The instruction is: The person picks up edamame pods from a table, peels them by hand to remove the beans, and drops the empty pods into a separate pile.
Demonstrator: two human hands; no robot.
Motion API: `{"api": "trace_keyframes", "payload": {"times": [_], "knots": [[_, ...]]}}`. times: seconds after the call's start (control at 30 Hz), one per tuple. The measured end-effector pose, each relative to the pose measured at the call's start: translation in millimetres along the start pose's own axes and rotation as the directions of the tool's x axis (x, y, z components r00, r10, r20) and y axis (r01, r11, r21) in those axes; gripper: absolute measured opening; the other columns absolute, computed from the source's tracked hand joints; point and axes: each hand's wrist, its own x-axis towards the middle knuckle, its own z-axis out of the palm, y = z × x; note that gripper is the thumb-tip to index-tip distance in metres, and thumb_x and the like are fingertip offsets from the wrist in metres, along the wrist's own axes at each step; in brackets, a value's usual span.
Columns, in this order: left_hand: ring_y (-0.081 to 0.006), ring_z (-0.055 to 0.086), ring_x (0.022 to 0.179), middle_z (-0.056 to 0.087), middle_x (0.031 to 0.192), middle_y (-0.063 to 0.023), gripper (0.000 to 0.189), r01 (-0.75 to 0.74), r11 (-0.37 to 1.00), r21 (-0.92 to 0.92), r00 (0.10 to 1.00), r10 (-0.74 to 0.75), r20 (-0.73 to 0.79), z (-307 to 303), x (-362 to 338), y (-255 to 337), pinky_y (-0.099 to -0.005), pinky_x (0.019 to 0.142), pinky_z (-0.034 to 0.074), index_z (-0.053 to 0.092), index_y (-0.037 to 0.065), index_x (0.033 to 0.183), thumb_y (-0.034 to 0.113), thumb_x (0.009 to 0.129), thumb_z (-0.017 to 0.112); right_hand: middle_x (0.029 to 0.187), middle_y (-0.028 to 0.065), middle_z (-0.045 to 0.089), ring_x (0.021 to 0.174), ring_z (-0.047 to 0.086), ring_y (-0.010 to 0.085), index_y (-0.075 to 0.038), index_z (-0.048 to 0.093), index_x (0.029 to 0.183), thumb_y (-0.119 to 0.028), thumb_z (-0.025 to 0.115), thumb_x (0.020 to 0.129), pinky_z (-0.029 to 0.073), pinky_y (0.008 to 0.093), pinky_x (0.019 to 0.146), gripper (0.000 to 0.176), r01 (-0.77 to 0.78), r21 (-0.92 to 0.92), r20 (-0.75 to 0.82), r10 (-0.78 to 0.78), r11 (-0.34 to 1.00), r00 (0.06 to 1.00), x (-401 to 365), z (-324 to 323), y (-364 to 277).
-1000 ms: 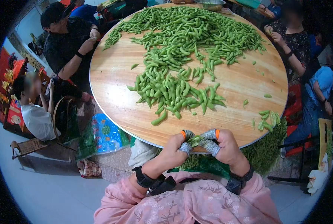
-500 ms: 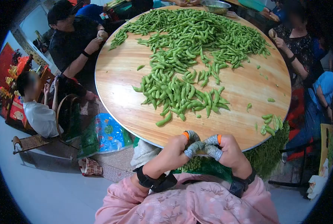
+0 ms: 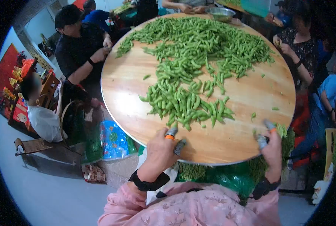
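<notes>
Wrapped in grey finger covers with an orange band, the fingers of my left hand (image 3: pixel 161 148) are spread at the table's near edge. Its index fingertip is close to or touching a green soybean pod (image 3: pixel 174 124) at the front of the pod pile (image 3: pixel 183 101); contact cannot be made out. My right hand (image 3: pixel 272 147), slightly blurred, is at the right near edge with thumb and index finger apart. Beside its fingertips lies a small heap of pods (image 3: pixel 281 130), partly hidden by the hand. Neither hand visibly holds anything.
The round wooden table (image 3: pixel 134 98) bears the large pile. A metal bowl (image 3: pixel 220 14) stands at its far edge. People sit around the table, one in a black cap (image 3: pixel 68 17). Below the near edge are shelled beans (image 3: pixel 192 171) and green plastic (image 3: pixel 228 177).
My hands, together at the near edge before, have parted. The left moved left and forward to the front pods; the right moved right to the small heap. The view has shifted slightly.
</notes>
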Motion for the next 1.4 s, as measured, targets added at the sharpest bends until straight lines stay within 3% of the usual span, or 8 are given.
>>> {"api": "trace_keyframes", "payload": {"times": [0.07, 0.17, 0.27, 0.4, 0.5, 0.67, 0.83, 1.4], "knots": [[-0.0320, 0.054, 0.068, 0.051, 0.082, -0.0147, 0.027, 0.053, 0.957, 0.285, 0.994, -0.078, 0.076, -2, 8, -18, -0.0395, 0.055, 0.044, 0.052, 0.003, 0.087, 0.005, 0.061, 0.057, 0.076, 0.0088, 0.058, 0.072, 0.054, 0.0142, 0.003, 0.054, 0.096, 0.000, 0.054, 0.069, 0.043, 0.0257, 0.066, 0.027, -0.109, -0.093, -0.042, 0.106, 0.990, 0.994, 4, -21, 14], [-0.0308, 0.052, 0.074, 0.050, 0.083, -0.0144, 0.021, 0.124, 0.953, 0.275, 0.978, -0.165, 0.130, -1, 15, -22, -0.0381, 0.059, 0.043, 0.052, 0.002, 0.079, 0.004, 0.059, 0.056, 0.079, 0.0094, 0.058, 0.072, 0.054, 0.0150, 0.004, 0.055, 0.092, 0.001, 0.053, 0.070, 0.043, 0.0260, 0.067, 0.023, -0.023, -0.089, -0.438, -0.018, 0.996, 0.899, 1, -25, 35], [-0.0308, 0.051, 0.077, 0.050, 0.083, -0.0147, 0.016, 0.112, 0.954, 0.276, 0.967, -0.169, 0.191, -2, 14, -21, -0.0378, 0.061, 0.042, 0.054, 0.002, 0.074, 0.004, 0.058, 0.056, 0.079, 0.0077, 0.059, 0.072, 0.055, 0.0138, 0.003, 0.056, 0.087, 0.000, 0.053, 0.071, 0.043, 0.0255, 0.067, 0.016, 0.026, 0.133, -0.207, 0.002, 0.991, 0.978, -10, -15, 23], [-0.0326, 0.055, 0.069, 0.053, 0.076, -0.0159, 0.014, -0.115, 0.971, 0.208, 0.993, 0.117, 0.004, -8, 9, 2, -0.0378, 0.055, 0.043, 0.054, 0.001, 0.076, 0.004, 0.062, 0.056, 0.080, 0.0058, 0.059, 0.073, 0.055, 0.0114, 0.002, 0.057, 0.090, -0.002, 0.054, 0.074, 0.044, 0.0240, 0.068, 0.017, -0.089, 0.428, 0.305, -0.051, 0.899, 0.951, -24, 35, -21], [-0.0346, 0.055, 0.073, 0.055, 0.075, -0.0211, 0.013, 0.224, 0.889, -0.398, 0.964, -0.143, 0.223, -5, 3, 19, -0.0371, 0.061, 0.043, 0.052, -0.002, 0.085, 0.004, 0.074, 0.052, 0.080, 0.0032, 0.059, 0.072, 0.054, 0.0096, 0.001, 0.057, 0.093, -0.004, 0.053, 0.077, 0.043, 0.0225, 0.067, 0.017, -0.265, 0.555, 0.535, -0.094, 0.788, 0.840, -27, 62, -52], [-0.0370, 0.054, 0.071, 0.055, 0.075, -0.0203, 0.021, 0.147, 0.835, -0.530, 0.973, -0.024, 0.232, 4, -5, 31, -0.0372, 0.060, 0.043, 0.049, -0.001, 0.092, 0.001, 0.072, 0.051, 0.079, 0.0004, 0.057, 0.070, 0.051, 0.0062, 0.002, 0.056, 0.090, -0.006, 0.052, 0.080, 0.042, 0.0205, 0.064, 0.014, -0.424, 0.635, 0.634, -0.122, 0.645, 0.763, -26, 78, -57], [-0.0363, 0.052, 0.066, 0.054, 0.071, -0.0183, 0.016, 0.034, 0.947, -0.320, 0.940, 0.078, 0.332, 6, -6, 38, -0.0369, 0.056, 0.042, 0.051, 0.002, 0.088, 0.003, 0.071, 0.052, 0.078, 0.0001, 0.057, 0.071, 0.051, 0.0057, 0.002, 0.055, 0.087, -0.005, 0.050, 0.081, 0.042, 0.0195, 0.063, 0.011, -0.474, 0.702, 0.628, -0.149, 0.532, 0.763, -29, 74, -61], [-0.0359, 0.051, 0.058, 0.051, 0.060, -0.0162, 0.022, -0.100, 0.976, -0.191, 0.883, 0.175, 0.434, 5, -6, 33, -0.0390, 0.048, 0.040, 0.052, 0.004, 0.081, 0.005, 0.060, 0.058, 0.070, -0.0002, 0.056, 0.062, 0.051, 0.0058, -0.001, 0.057, 0.081, -0.010, 0.054, 0.079, 0.042, 0.0186, 0.056, 0.009, -0.475, 0.677, 0.640, -0.131, 0.562, 0.757, -32, 87, -46]]}}
